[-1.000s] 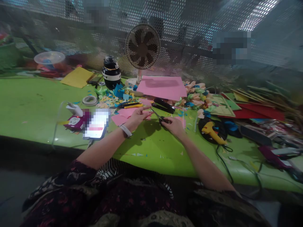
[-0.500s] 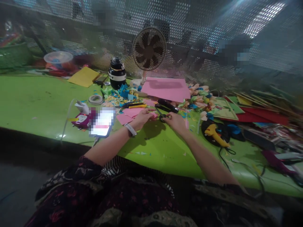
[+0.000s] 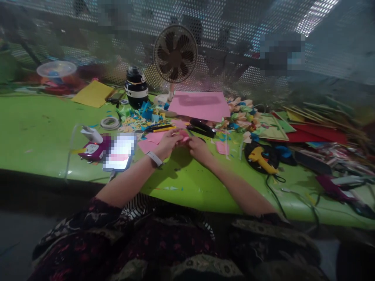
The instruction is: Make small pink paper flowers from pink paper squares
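Between my two hands is a small piece of pink paper [image 3: 183,136], folded or curled. My left hand [image 3: 167,144], with a white band on its wrist, pinches it from the left. From the right, my right hand [image 3: 199,150] meets the same paper with closed fingertips. Part of the scissors [image 3: 201,139] shows dark just behind the right hand; whether a finger still hooks them is hidden. Cut pink sheets [image 3: 155,137] lie under and beside the left hand. Beyond the hands are a black stapler [image 3: 201,128] and a yellow-and-black cutter [image 3: 161,128].
A lit phone [image 3: 120,152] and a roll of tape [image 3: 109,123] lie on the left. Paper scraps, a dark bottle [image 3: 136,89], a fan [image 3: 175,54] and a large pink sheet [image 3: 200,106] stand behind. At right are paper flowers [image 3: 241,111] and a yellow glue gun [image 3: 261,159] with its cable.
My right hand has moved from working the scissors to pinching the pink paper beside my left hand. A small pink piece now shows right of it. The view has shifted slightly.
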`<state>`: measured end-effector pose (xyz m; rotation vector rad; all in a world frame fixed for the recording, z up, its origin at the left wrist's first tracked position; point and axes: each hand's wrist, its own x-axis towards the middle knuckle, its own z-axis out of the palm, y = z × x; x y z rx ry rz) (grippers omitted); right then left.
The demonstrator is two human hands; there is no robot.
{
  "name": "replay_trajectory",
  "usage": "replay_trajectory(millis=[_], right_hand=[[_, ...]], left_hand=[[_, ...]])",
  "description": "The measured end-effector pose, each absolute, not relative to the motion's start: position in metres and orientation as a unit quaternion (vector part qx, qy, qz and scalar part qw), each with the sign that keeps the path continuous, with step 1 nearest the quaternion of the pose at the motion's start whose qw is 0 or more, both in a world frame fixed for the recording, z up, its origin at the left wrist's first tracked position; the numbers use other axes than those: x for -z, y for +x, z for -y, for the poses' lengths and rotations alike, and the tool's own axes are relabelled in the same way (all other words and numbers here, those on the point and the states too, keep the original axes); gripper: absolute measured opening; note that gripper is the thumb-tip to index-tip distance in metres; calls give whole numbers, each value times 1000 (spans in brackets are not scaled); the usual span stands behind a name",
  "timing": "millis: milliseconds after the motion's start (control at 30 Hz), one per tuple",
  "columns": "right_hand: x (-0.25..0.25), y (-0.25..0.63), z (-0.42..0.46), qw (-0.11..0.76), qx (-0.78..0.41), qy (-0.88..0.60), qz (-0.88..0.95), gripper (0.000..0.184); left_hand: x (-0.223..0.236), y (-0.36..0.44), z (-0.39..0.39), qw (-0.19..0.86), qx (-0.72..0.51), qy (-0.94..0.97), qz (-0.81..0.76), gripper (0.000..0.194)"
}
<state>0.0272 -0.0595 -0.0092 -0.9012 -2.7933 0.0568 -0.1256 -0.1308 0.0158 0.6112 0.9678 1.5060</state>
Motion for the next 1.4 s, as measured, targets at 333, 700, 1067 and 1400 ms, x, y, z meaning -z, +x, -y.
replay_trajectory(millis=[333,700,1067,1400], right_hand=[[-22,61,40,124,25,-403,906,34],[-41,134,29,-14,-9,-596,803,27],[-29,134,32,41,-8,-586,810,21],[-27,136,34,114,-89,-591,794,15]], left_hand=[[-15,-121,134,567,-603,294,-479,35],[1,-123,133,452,-479,484,-576,11],[0,-127,135,370,-434,523,-633,14],[-8,-127,138,369,-398,527,-654,16]])
